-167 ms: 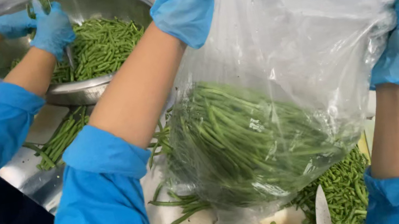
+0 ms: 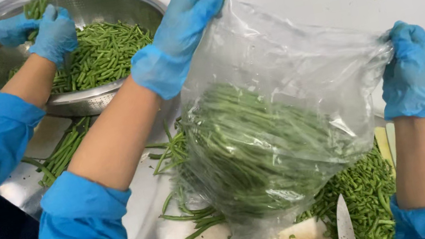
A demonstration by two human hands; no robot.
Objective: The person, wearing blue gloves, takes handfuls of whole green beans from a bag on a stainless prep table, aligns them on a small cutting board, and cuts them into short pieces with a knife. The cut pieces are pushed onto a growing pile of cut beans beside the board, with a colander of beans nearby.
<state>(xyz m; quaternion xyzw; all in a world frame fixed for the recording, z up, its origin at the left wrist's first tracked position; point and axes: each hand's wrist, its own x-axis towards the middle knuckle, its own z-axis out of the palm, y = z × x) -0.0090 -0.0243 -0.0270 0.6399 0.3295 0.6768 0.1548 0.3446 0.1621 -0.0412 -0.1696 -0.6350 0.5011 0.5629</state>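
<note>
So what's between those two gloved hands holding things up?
In the head view, a clear plastic bag of long green beans stretches between the left hand and right hand.

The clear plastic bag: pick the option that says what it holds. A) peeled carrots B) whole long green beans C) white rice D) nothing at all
B: the clear plastic bag, held up by its upper corners between the left hand and the right hand, bulges with a mass of long green beans showing through the film.
</note>
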